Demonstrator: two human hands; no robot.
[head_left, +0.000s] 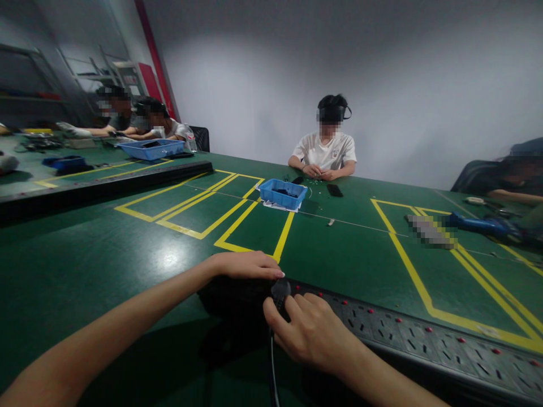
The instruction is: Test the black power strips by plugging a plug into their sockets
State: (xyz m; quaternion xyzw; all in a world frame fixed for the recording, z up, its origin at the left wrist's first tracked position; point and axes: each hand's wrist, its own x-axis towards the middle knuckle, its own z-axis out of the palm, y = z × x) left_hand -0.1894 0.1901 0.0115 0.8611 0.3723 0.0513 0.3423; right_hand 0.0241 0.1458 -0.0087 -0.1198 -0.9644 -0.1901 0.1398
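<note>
A long dark power strip point(382, 317) with red switches and rows of slots runs across the near side of the green table. My right hand point(311, 333) is closed around a black power plug point(280, 289) at the strip's left part. From under my right fingers a black cable point(273, 367) hangs down toward the bottom edge. My left hand point(248, 264) lies over the strip's left end with its fingers stretched out, fingertips beside the plug's top. Whether the plug's pins sit in a socket is hidden.
Yellow tape point(237, 232) marks rectangles on the green table point(339, 254). A blue basket point(283, 195) with dark parts stands mid-table, before a co-worker point(328, 144) handling small pieces. A blue tool point(479, 223) lies right. Another strip point(106, 189) and blue basket point(150, 150) are left.
</note>
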